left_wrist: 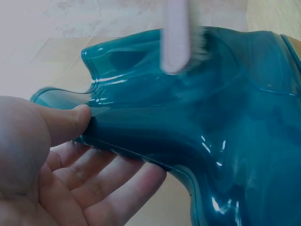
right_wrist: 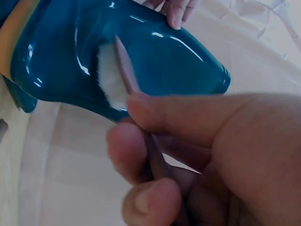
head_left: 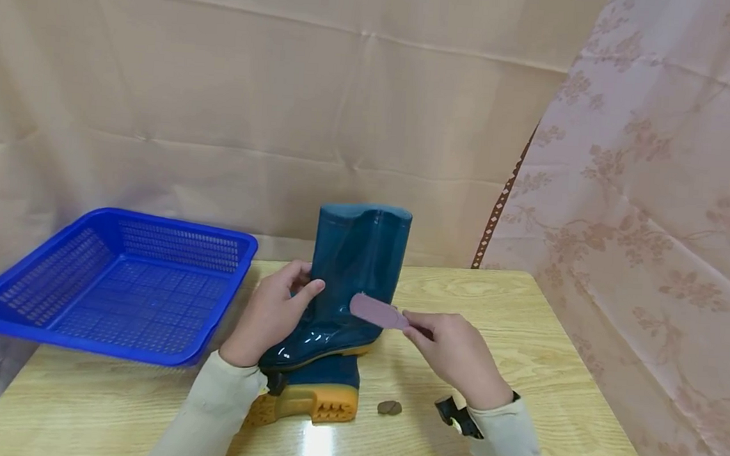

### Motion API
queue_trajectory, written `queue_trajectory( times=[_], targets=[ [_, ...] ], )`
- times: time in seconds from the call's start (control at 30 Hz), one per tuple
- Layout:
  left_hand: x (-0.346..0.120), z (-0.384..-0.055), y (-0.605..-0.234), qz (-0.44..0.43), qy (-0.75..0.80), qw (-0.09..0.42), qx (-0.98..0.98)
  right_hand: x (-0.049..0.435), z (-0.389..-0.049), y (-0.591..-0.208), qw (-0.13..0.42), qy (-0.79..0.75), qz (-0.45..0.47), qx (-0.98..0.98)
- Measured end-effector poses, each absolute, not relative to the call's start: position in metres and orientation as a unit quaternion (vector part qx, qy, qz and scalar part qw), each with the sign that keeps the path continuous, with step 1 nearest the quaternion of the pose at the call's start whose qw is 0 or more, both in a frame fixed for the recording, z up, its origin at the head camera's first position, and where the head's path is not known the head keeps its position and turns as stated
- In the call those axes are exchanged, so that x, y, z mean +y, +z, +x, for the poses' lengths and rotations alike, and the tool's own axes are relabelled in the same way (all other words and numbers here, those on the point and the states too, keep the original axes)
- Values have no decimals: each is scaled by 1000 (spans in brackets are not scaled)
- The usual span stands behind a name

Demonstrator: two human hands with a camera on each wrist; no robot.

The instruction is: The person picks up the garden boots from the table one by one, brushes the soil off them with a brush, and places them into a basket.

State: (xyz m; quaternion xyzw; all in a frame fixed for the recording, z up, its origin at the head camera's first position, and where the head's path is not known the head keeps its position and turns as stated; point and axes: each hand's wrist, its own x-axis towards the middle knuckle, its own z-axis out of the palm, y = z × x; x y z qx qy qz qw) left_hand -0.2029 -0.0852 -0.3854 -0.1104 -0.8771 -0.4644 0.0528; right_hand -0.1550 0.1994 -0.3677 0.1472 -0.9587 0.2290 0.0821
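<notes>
A glossy teal rain boot stands upright over a second boot, which lies on its side with its yellow sole facing me. My left hand holds the upper boot by the front of its shaft; in the left wrist view the thumb lies on one side and the fingers pass under the edge. Between thumb and fingers, my right hand grips the handle of a pinkish brush. Its white bristles touch the shaft in the right wrist view.
To the left, a blue plastic basket with perforated walls sits on the wood-grain table. A small brown lump lies right of the lower boot. Beige cloth hangs behind, and a floral curtain borders the right side.
</notes>
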Motion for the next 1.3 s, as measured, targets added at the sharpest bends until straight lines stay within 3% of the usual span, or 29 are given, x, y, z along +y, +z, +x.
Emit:
queue_trajectory(
  times=[0.1, 0.33, 0.4, 0.47, 0.6, 0.67, 0.77, 0.97, 1.07, 1.17, 1.3],
  targets=[
    [-87, -202, -386, -106, -462, 55, -879, 198, -155, -368, 59, 222, 159, -960],
    [-87, -202, -385, -119, -478, 56, -868, 199, -155, -365, 230, 227, 187, -928],
    [-87, -202, -385, -122, -483, 57, -865, 198, -156, -366, 248, 205, 184, -929],
    [-87, -202, -385, -122, -486, 59, -863, 197, -157, -366, 219, 189, 172, -942],
    [-87, -204, -385, -117, -486, 59, -864, 197, -157, -365, 89, 201, 153, -963],
    [-86, -204, -386, -116, -486, 60, -864, 199, -157, -363, 53, 209, 159, -963],
    [-86, -205, -386, -119, -489, 63, -862, 200, -156, -360, 71, 217, 180, -957],
    [-85, -204, -386, -125, -495, 67, -857, 201, -159, -355, 209, 252, 202, -923],
    [-85, -204, -387, -121, -495, 64, -858, 199, -159, -353, 239, 237, 198, -921],
    [-85, -205, -387, -117, -495, 59, -859, 198, -158, -353, 213, 207, 186, -937],
    [-86, -206, -386, -114, -496, 57, -859, 197, -155, -352, 115, 188, 163, -962]
  ],
)
